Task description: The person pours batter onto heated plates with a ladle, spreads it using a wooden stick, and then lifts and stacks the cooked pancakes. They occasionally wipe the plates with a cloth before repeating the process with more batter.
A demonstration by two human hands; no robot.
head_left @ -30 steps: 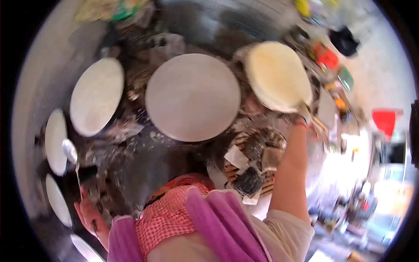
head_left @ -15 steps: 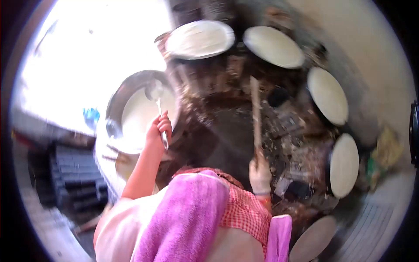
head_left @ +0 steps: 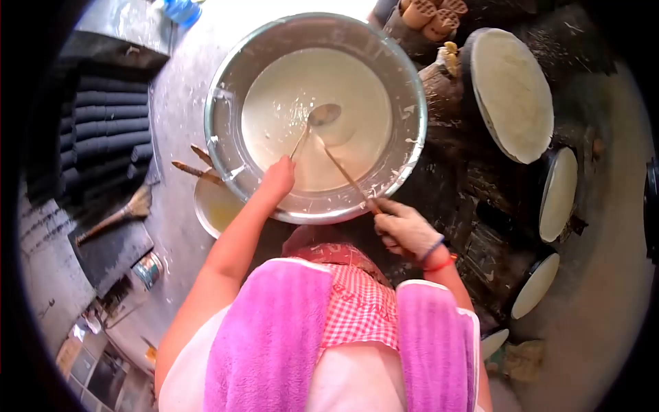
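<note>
A big metal basin [head_left: 223, 154] of pale batter stands right in front of me. My left hand [head_left: 278, 177] grips the handle of a metal ladle [head_left: 322, 115] whose bowl hovers just over the batter at the basin's middle. My right hand [head_left: 405, 230] rests at the basin's near rim and holds a thin wooden stick [head_left: 347, 175] that slants into the batter. A pink towel [head_left: 274, 336] hangs over my shoulders, above a red checked apron [head_left: 357, 309].
Several round griddles coated with white batter [head_left: 511, 93] curve along the right on a blackened stove. A smaller bowl [head_left: 216, 206] with wooden sticks sits left of the basin. A brush [head_left: 117, 216], stacked dark slabs [head_left: 103, 130] and a tin [head_left: 145, 269] lie on the floor at left.
The view has swung from the griddles to the basin, now centred. My left hand has lowered the ladle over the batter. My right hand has brought the stick into the basin.
</note>
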